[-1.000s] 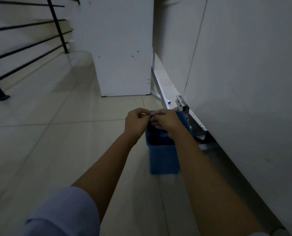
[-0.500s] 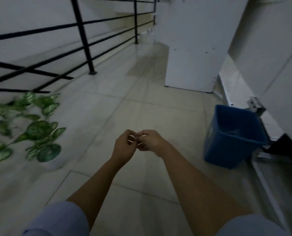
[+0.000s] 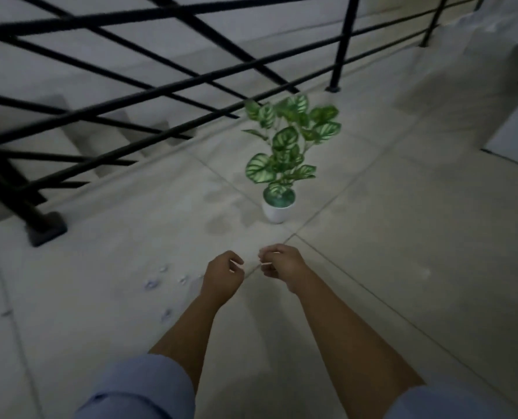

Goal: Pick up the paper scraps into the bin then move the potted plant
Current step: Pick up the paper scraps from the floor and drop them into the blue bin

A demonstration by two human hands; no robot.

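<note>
Tiled floor (image 3: 403,237) by a black railing (image 3: 160,95) (dim light); potted plant (image 3: 278,204) upright; each hand's grip loosely curled, empty.

plant (image 3: 288,140) has green leaves with pale, almost white striping fanning out from the veins, sitting in a plain white pot (image 3: 277,213). railing (image 3: 160,86) is solid black. floor (image 3: 403,237) is off-white tile with thin grey grout lines. scraps (image 3: 153,284) look whitish-blue, kinda blurry. sleeves (image 3: 142,388) are light blue.
</note>
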